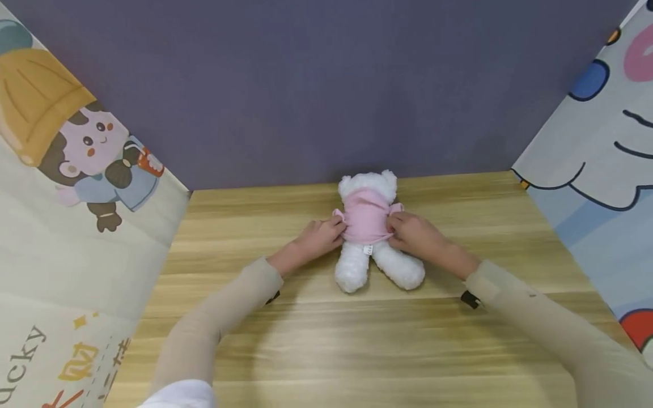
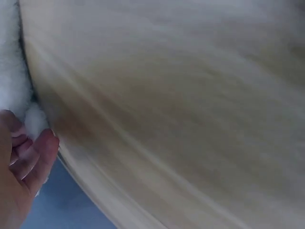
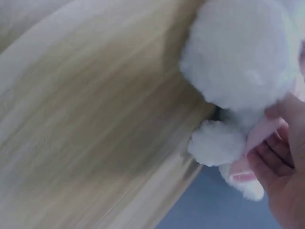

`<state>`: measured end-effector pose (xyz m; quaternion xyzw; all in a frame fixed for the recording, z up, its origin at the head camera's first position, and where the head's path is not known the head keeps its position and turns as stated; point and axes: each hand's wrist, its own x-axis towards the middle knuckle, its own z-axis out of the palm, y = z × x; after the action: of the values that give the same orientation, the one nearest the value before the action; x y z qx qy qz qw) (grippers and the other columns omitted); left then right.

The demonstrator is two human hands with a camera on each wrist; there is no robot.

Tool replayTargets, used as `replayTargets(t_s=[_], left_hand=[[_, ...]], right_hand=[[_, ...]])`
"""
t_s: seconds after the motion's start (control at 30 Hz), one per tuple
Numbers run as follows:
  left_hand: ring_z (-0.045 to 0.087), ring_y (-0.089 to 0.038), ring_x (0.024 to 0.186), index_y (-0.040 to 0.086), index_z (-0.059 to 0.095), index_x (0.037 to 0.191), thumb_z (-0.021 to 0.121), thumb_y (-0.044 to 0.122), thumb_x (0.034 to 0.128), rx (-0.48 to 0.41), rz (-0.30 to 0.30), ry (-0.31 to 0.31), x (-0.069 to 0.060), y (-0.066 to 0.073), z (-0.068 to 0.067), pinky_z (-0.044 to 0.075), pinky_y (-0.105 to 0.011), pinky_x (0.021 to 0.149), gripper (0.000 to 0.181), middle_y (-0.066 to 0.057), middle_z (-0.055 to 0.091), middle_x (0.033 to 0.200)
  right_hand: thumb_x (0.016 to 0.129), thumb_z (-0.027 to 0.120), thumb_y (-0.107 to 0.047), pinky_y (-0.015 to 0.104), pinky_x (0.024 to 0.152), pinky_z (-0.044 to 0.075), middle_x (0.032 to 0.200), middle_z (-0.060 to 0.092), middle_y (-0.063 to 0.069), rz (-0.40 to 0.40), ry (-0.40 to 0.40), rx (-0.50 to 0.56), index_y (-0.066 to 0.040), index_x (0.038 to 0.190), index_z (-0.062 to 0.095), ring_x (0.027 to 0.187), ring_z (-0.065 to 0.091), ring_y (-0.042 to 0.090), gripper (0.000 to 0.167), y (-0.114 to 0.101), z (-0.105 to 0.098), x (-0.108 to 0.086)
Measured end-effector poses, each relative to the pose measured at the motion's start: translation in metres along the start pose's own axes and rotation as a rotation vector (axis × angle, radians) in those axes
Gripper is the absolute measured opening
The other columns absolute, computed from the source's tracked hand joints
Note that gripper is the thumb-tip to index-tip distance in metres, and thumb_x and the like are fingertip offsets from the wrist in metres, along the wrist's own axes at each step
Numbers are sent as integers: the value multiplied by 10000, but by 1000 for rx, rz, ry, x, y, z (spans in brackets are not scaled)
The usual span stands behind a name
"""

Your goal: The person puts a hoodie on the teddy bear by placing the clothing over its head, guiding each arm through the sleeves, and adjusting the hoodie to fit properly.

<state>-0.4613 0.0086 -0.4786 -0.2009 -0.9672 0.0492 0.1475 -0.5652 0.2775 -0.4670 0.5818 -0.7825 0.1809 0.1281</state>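
Note:
A white plush toy [image 1: 352, 269] with two small ears lies on the table, legs toward me and no face showing. It wears a pink shirt [image 1: 366, 218], and a small white tag [image 1: 368, 250] sticks out below the hem. My left hand [image 1: 325, 235] grips the shirt's left side near the hem; in the left wrist view that hand [image 2: 24, 167] is partly cut off beside white fur [image 2: 12, 62]. On the other side, my right hand [image 1: 414, 233] pinches the shirt's right edge. The right wrist view shows pink cloth [image 3: 262, 133] between the thumb and fingers of that hand [image 3: 286, 167].
The wood-grain table [image 1: 357, 345] ends at a dark grey-purple wall [image 1: 326, 85] just beyond the toy's head. Printed cartoon panels stand on both sides, the left panel [image 1: 61, 249] cream and the right panel [image 1: 586, 187] blue and white.

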Motion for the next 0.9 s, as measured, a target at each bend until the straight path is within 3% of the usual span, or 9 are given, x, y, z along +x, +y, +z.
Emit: replayTargets(t_s=[0.17, 0.3, 0.4, 0.53, 0.63, 0.77, 0.9], left_hand=[[655, -186, 680, 132, 707, 982, 680, 238, 973, 27, 66, 29, -3, -5, -1, 523, -352, 484, 109, 8, 635, 1005], [679, -171, 740, 159, 719, 991, 683, 272, 974, 60, 44, -42, 0, -3, -1, 540, -358, 510, 119, 40, 662, 1045], [661, -160, 712, 162, 704, 990, 684, 321, 968, 71, 25, -107, 2, 0, -11, 533, -343, 514, 162, 34, 660, 1007], [640, -137, 729, 149, 673, 1025, 715, 368, 939, 28, 45, -59, 1, 3, -28, 529, -303, 542, 239, 19, 640, 992], [660, -146, 859, 131, 675, 1065, 727, 326, 948, -20, 99, 2, 1, 6, -30, 566, -306, 697, 233, 6, 646, 1038], [667, -187, 967, 76, 686, 1072, 645, 185, 1003, -44, 161, 5, -1, 13, -20, 559, -324, 854, 135, -44, 673, 1051], [652, -193, 958, 55, 658, 1094, 625, 163, 1009, -134, 113, -34, -5, 15, -16, 557, -314, 844, 141, -61, 651, 1066]], right_hand=[[776, 772, 3, 329, 667, 566, 891, 621, 90, -48, 52, 92, -30, 835, 632, 772, 596, 199, 155, 1, -1, -6], [827, 778, 24, 371, 789, 586, 1014, 651, 139, -37, 65, 127, -12, 846, 661, 926, 644, 269, 124, -1, 6, -11], [837, 784, 22, 379, 783, 576, 1017, 630, 133, -22, 73, 120, -25, 848, 653, 940, 631, 269, 140, -3, 7, -11], [822, 788, 23, 414, 782, 554, 1057, 596, 145, -33, 135, 94, -23, 923, 668, 968, 595, 290, 163, -5, 1, -11], [813, 803, 12, 454, 830, 539, 1066, 611, 146, -41, 165, 79, -33, 947, 697, 994, 593, 318, 176, -8, -3, -12], [830, 795, 13, 445, 876, 547, 1007, 669, 119, -16, 72, 107, -29, 937, 721, 975, 628, 300, 137, -15, -3, -14], [854, 764, 30, 428, 877, 559, 977, 694, 118, 51, -3, 136, -8, 948, 722, 952, 655, 288, 110, -22, -6, -15]])
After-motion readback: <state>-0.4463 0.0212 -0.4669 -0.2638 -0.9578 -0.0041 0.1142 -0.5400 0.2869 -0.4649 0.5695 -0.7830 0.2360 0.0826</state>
